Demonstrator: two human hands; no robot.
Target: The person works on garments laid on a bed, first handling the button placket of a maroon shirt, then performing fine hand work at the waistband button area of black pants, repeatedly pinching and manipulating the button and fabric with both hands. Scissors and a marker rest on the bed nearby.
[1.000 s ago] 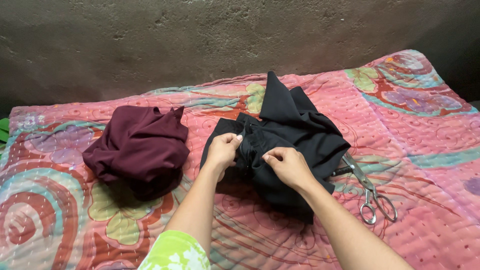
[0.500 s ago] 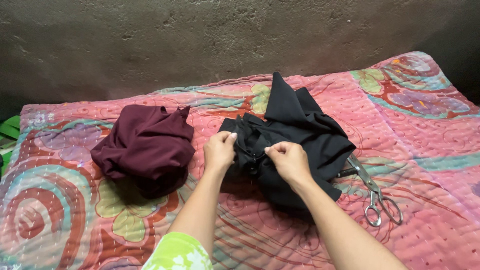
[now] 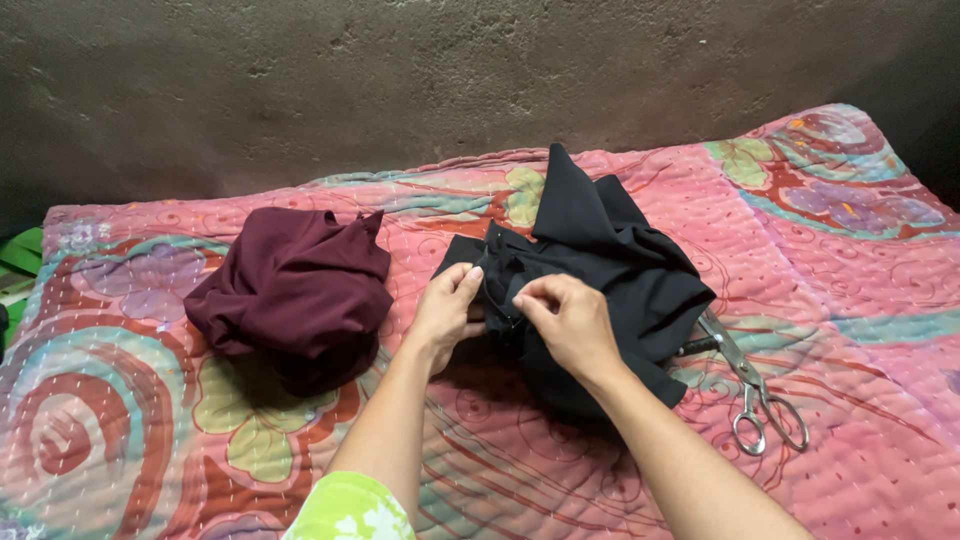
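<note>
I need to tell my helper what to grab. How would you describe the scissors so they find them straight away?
On the pink patterned quilt, look right of the black cloth that both hands are pinching. The scissors lie flat at its edge, handles toward the viewer. They are the only metal thing there; the rest is fabric.

Dim, even light from above — the wall [image 3: 300,90] stays murky, corners darken, soft shadows pool under the black cloth [image 3: 610,270]; focus sharp throughout.
</note>
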